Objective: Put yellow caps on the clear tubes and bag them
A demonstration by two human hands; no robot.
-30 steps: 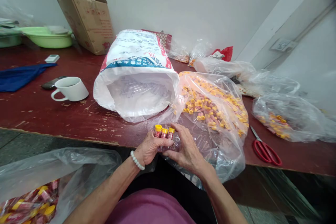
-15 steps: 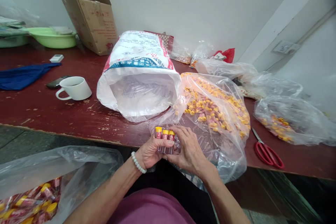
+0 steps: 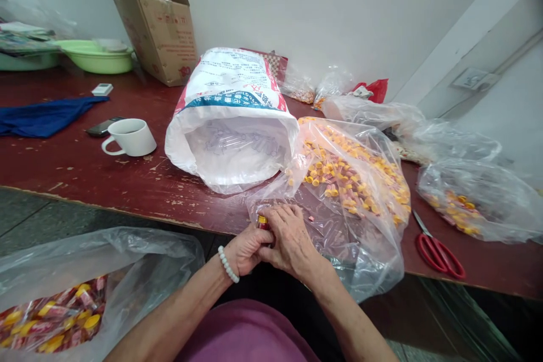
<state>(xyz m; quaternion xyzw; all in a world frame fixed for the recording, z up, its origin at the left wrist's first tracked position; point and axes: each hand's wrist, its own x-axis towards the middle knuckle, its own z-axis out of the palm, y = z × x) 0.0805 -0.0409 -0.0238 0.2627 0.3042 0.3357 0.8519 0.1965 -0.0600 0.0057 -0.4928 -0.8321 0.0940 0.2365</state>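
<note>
Low in front of me, at the table's front edge, both hands are closed together around small clear tubes (image 3: 262,222) with yellow caps and red contents. One cap shows plainly; the other tubes are covered by my fingers. My left hand (image 3: 246,250), with a pale bead bracelet at the wrist, grips them from the left. Fingers of my right hand (image 3: 289,235) are bent over them from above and the right. Beyond the hands lies a clear plastic bag (image 3: 360,260) holding many yellow-capped pieces (image 3: 339,172). A white woven sack (image 3: 237,79) with loose clear tubes inside gapes towards me.
Red-handled scissors (image 3: 439,254) lie to the right, near another bag (image 3: 479,203) of capped pieces. On the left stand a white mug (image 3: 134,138), a blue cloth (image 3: 46,116), a carton (image 3: 167,39) and a green basin (image 3: 95,59). A bag of filled tubes (image 3: 55,317) sits lower left.
My right hand has moved left and closed over the tubes, so only one cap shows plainly where three did before. A small pink bit now shows on the bag. The view has shifted slightly.
</note>
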